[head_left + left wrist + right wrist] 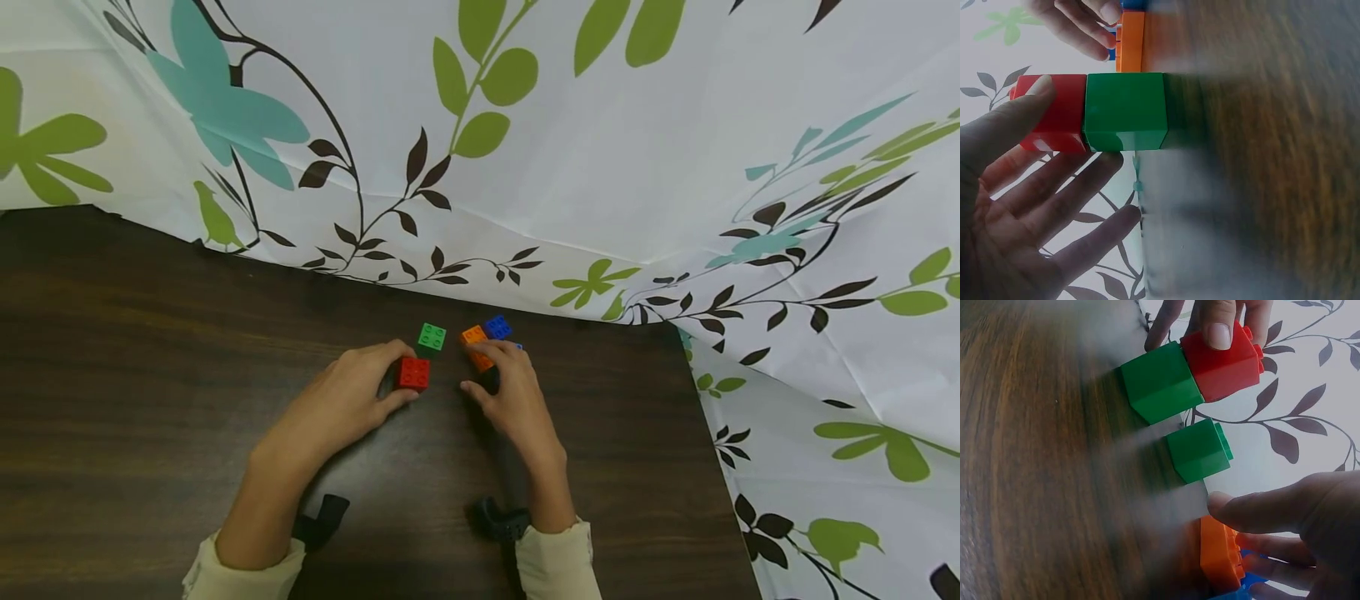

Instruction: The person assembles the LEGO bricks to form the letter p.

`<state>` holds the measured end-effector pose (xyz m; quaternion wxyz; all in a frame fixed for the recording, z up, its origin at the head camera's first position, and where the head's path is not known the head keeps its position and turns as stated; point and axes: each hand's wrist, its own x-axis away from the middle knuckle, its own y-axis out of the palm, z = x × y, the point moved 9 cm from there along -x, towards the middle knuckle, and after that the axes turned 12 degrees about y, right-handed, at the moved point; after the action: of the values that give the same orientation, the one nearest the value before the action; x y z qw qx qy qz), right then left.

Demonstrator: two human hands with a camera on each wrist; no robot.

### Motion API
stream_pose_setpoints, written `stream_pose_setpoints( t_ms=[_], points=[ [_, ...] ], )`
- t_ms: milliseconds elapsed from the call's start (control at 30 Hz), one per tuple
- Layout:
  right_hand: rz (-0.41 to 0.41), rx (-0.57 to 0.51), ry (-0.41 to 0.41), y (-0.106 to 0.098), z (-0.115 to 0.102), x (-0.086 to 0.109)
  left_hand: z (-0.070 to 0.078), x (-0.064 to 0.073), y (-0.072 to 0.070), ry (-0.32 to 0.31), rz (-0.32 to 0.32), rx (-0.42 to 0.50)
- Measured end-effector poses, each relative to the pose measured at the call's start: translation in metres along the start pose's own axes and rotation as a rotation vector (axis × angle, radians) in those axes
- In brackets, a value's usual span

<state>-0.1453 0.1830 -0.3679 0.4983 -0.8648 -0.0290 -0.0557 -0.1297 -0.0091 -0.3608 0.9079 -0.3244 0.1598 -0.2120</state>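
My left hand pinches a red toy building brick between thumb and fingers. In the left wrist view that red brick stands on top of a green brick, which rests on the table. My right hand is over an orange brick, its fingertips at the studded side and its thumb apart from the brick. A second, smaller green brick stands alone between the hands. Blue bricks lie beside the orange one, partly hidden by my right fingers.
The dark wooden table runs under both forearms. Behind it and along its right side hangs a white curtain printed with leaves and flowers. A black strap piece sits at my left wrist, another at my right.
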Motion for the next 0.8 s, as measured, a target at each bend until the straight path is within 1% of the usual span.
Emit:
stream_pose_setpoints(
  t_ms=[167, 300, 433, 800],
  points=[
    [0.008, 0.0, 0.049, -0.002, 0.006, -0.002, 0.0, 0.0, 0.0, -0.002, 0.001, 0.005],
    [0.025, 0.026, 0.081, -0.005, 0.012, -0.003, 0.0, 0.0, 0.0, 0.001, 0.004, 0.001],
    [0.035, 0.044, 0.093, -0.007, 0.016, -0.004, -0.001, 0.0, 0.0, 0.001, 0.005, 0.0],
    [0.035, 0.046, 0.116, -0.009, 0.021, -0.004, -0.001, -0.001, 0.001, 0.01, -0.002, 0.009]
  ],
)
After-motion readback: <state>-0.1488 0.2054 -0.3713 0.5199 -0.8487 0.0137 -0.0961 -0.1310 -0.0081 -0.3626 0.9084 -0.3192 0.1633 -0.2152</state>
